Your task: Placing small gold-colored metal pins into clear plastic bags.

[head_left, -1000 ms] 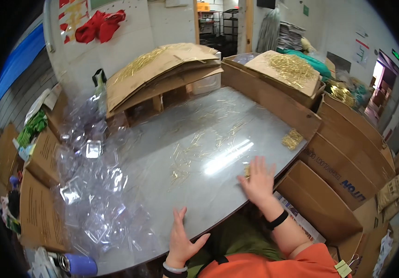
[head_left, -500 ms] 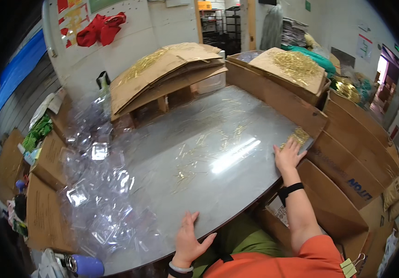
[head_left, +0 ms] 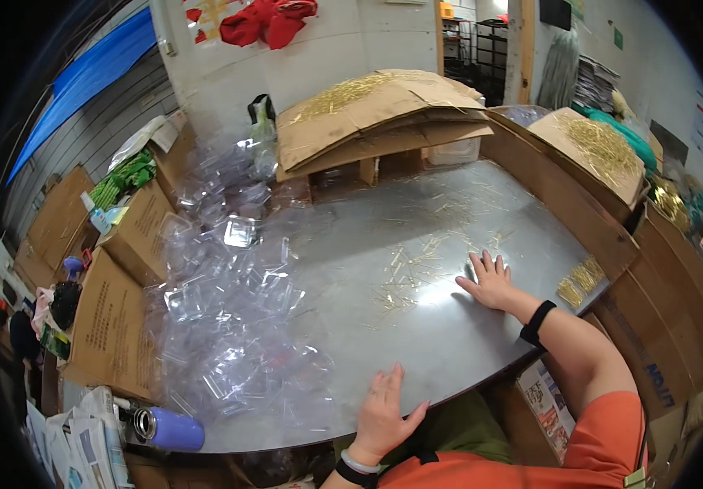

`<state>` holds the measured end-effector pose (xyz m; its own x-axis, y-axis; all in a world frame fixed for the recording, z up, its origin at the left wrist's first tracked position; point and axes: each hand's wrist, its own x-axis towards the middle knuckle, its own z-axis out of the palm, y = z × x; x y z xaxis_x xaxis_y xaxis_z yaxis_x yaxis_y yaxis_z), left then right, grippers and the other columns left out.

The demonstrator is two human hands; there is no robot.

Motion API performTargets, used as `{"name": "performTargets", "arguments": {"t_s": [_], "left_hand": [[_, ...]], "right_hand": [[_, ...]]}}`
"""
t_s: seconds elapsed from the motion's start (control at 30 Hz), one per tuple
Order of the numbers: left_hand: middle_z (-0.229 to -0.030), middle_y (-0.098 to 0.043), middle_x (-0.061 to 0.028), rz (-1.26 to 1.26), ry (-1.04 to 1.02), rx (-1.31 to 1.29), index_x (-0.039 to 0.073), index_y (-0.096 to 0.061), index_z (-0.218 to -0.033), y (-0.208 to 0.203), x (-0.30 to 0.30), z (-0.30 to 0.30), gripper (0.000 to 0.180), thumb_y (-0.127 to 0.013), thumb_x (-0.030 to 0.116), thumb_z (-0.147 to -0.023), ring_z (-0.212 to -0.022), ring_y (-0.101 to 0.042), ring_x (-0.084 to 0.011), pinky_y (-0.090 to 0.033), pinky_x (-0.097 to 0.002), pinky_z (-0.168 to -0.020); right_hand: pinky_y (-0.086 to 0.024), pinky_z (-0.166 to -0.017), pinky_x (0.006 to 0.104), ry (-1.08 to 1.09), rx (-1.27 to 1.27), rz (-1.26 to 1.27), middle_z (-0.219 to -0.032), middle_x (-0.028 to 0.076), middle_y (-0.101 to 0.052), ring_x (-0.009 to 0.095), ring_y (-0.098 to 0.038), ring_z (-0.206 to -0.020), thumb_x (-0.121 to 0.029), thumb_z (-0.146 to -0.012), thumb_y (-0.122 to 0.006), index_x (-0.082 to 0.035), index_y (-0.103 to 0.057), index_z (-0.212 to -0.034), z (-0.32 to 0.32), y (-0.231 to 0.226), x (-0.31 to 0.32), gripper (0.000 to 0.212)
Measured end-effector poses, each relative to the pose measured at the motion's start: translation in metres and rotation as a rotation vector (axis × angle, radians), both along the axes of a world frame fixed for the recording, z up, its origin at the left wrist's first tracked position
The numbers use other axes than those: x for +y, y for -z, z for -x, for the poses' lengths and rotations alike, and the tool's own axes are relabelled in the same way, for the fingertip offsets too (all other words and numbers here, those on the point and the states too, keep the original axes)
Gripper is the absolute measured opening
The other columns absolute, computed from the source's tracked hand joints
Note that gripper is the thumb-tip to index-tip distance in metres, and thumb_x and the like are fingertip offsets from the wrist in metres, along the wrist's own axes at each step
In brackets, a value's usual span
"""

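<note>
- Gold pins (head_left: 404, 281), thin straw-coloured slivers, are lying scattered flat on the grey metal table (head_left: 417, 359), just to the left of the right hand and a little beyond its fingertips.
- The right hand (head_left: 490, 281) is resting palm down on the tabletop with its fingers spread wide, gripping nothing; the nearest loose pins are lying just beside its thumb and forefinger.
- The left hand (head_left: 384, 411) is lying flat over the near edge of the table, fingers loosely together, thumb out, holding nothing.
- A tidier bunch of the same gold pieces (head_left: 581, 281) is sitting just to the right of the right wrist, near the table's edge.
- Clear plastic shells (head_left: 229, 326) are piling up well to the left of both hands, beyond the left hand's reach as it lies.
- Judging by their look, the pins are very light, stiff and slippery on smooth metal, and so flat that pinching one up singly would likely be fiddly; sweeping them together under flat fingers, or sliding them to the table edge to pinch at mid-length, is looking the surer hold.
- Cardboard sheets (head_left: 376, 114) strewn with more gold pieces are sitting far ahead of the hands.
</note>
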<state>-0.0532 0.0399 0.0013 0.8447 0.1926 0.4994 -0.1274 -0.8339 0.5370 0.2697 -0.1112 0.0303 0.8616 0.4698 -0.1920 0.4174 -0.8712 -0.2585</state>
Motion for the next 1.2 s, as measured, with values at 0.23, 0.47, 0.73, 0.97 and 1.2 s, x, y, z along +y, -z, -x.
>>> {"name": "performTargets", "arguments": {"t_s": [0.23, 0.47, 0.73, 0.97, 1.2], "left_hand": [[-0.122, -0.067, -0.0226, 0.053, 0.026, -0.056, -0.007, -0.048, -0.141, -0.001, 0.001, -0.003, 0.074, -0.081, 0.026, -0.084, -0.115, -0.062, -0.0435, -0.047, -0.0531, -0.107], [-0.123, -0.063, -0.0252, 0.022, -0.059, -0.091, -0.007, -0.052, -0.136, 0.001, 0.002, -0.002, 0.064, -0.080, 0.017, -0.083, -0.116, -0.060, -0.0436, -0.045, -0.0549, -0.108], [-0.124, -0.059, -0.0236, -0.013, -0.102, -0.057, -0.007, -0.055, -0.129, 0.004, 0.000, -0.003, 0.057, -0.080, 0.016, -0.083, -0.118, -0.057, -0.0429, -0.043, -0.0560, -0.110], [-0.122, -0.058, -0.0227, 0.032, -0.171, -0.048, -0.005, -0.063, -0.115, 0.012, 0.001, -0.004, 0.047, -0.083, 0.017, -0.079, -0.114, -0.056, -0.0436, -0.047, -0.0502, -0.099], [-0.125, -0.055, -0.0235, -0.023, -0.191, 0.028, -0.007, -0.061, -0.120, 0.006, -0.002, -0.013, 0.054, -0.083, 0.022, -0.081, -0.120, -0.052, -0.0431, -0.043, -0.0491, -0.104]], "right_hand": [[-0.006, -0.122, 0.0653, -0.305, -0.141, -0.033, -0.168, 0.021, -0.018, 0.049, -0.010, -0.154, -0.077, -0.093, -0.044, -0.019, -0.027, -0.162, -0.038, 0.013, 0.087, 0.092], [-0.014, -0.119, 0.0693, -0.758, -0.320, 0.003, -0.165, 0.020, -0.028, 0.047, -0.019, -0.153, -0.075, -0.095, -0.042, -0.023, -0.036, -0.158, 0.013, 0.017, 0.130, 0.082], [-0.017, -0.121, 0.0647, -0.985, -0.318, -0.078, -0.165, 0.021, -0.025, 0.045, -0.021, -0.153, -0.057, -0.105, -0.037, -0.016, -0.035, -0.159, 0.088, 0.019, 0.064, 0.067], [-0.021, -0.123, 0.0556, -0.741, -0.116, -0.418, -0.160, 0.025, -0.034, 0.044, -0.028, -0.150, -0.049, -0.103, -0.050, -0.005, -0.037, -0.155, 0.090, 0.009, 0.019, 0.069], [-0.029, -0.121, 0.0518, -0.673, -0.034, -0.357, -0.153, 0.024, -0.044, 0.042, -0.036, -0.146, -0.040, -0.097, -0.065, 0.001, -0.044, -0.148, 0.096, -0.001, -0.055, 0.069]]}}
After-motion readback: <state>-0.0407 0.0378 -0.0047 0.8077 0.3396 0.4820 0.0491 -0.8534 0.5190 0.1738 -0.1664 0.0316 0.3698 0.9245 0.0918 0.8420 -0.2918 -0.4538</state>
